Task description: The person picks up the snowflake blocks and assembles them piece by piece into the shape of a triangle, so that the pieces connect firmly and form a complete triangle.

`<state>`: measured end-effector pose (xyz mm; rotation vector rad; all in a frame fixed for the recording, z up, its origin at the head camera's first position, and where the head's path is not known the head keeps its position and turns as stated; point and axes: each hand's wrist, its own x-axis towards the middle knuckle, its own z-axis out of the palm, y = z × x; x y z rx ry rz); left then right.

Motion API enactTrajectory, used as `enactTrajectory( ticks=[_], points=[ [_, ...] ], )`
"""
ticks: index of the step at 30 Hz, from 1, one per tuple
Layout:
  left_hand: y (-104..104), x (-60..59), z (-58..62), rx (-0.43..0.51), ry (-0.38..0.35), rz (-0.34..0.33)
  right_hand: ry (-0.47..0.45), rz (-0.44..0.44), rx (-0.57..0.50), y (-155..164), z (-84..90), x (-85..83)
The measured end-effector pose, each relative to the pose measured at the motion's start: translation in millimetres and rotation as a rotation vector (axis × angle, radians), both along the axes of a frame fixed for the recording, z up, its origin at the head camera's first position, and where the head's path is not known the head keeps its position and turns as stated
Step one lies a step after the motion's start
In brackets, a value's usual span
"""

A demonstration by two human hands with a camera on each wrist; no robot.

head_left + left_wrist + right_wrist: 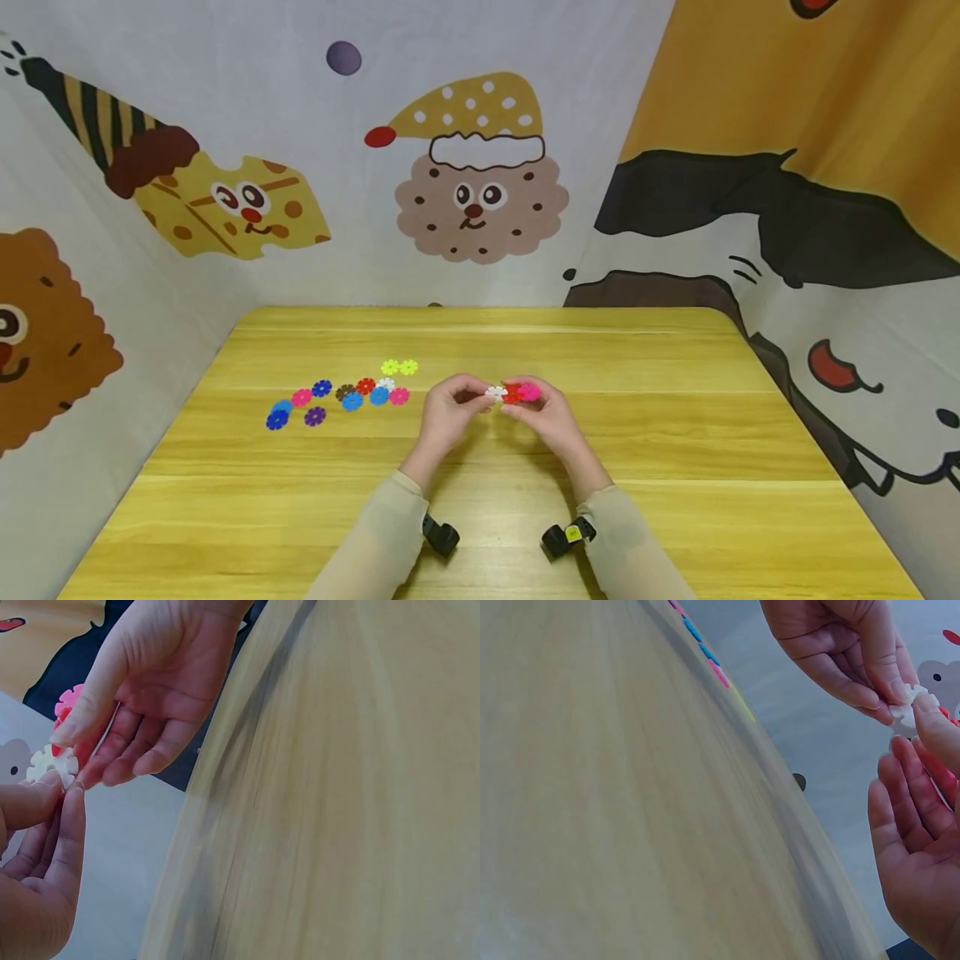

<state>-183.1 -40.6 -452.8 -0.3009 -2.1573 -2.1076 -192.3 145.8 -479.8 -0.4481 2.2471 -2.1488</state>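
Note:
Above the middle of the table, in the head view, both hands hold a short row of joined notched plastic discs. My left hand pinches the white disc between thumb and fingers. Thumb and fingers of my right hand grip the red disc; a pink disc sits at the row's right end. From the left wrist, the white disc shows its notched rim, with the pink disc beyond the right thumb. Fingers partly hide the red disc in both wrist views.
Left of the hands, a loose line of notched discs lies on the wooden table: a purple disc, a brown disc, a yellow-green pair, several blue ones, and others. A printed curtain hangs behind the table.

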Motion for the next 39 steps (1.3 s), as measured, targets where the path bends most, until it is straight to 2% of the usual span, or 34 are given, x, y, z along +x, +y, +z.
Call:
enactTrajectory(
  ticks=[8,13,19,25,29,35,39],
  points=[
    [0.8,-1.4,-5.6,-0.040,0.011,0.007,-0.003,-0.016,-0.023,-2.1,-4.6,-2.9],
    [0.8,-1.6,-5.4,-0.088,0.031,0.016,0.028,-0.027,-0.042,-3.9,-5.3,-4.1],
    [-10.9,-2.3,-4.2,-0.154,0.013,-0.007,0.028,-0.059,-0.049,-3.5,-5.6,-4.1],
    [-39.7,-7.4,-10.4,-0.221,-0.056,0.034,-0.017,-0.088,-0.023,-0.6,-4.4,-3.7],
    [-64.0,-9.0,-9.9,-0.269,-0.099,0.058,-0.047,-0.085,-0.027,0.5,-0.8,-2.7],
    [-106.8,-11.7,-6.7,-0.307,-0.152,0.108,-0.035,-0.099,-0.024,0.5,-4.3,-4.5],
    [-138.8,-9.8,-5.1,-0.360,-0.158,0.096,-0.027,-0.103,-0.019,1.3,-4.1,-4.6]
  ],
)
